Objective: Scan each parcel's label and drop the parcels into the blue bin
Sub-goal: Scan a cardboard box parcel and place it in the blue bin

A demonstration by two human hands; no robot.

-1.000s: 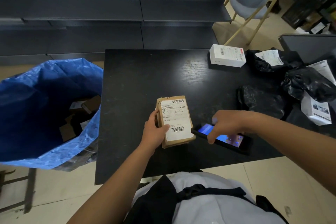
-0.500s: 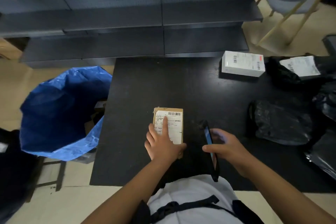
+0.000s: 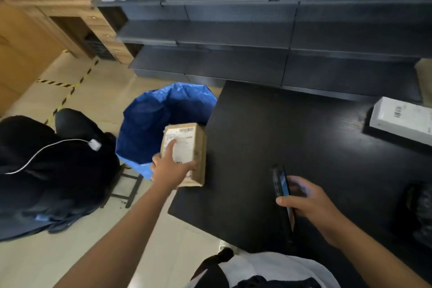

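Now the left hand (image 3: 171,167) gripped the brown cardboard parcel (image 3: 187,154), index finger flat on its white label, at the black table's (image 3: 280,138) left edge beside the blue bin (image 3: 149,124); the right hand (image 3: 306,201) clasped a dark phone (image 3: 281,192).

Dark grey metal shelves (image 3: 233,30) stand behind the black bench (image 3: 268,135). The floor (image 3: 98,91) is pale tile with yellow-black tape (image 3: 67,91). A wooden cabinet (image 3: 35,18) stands at the far left.
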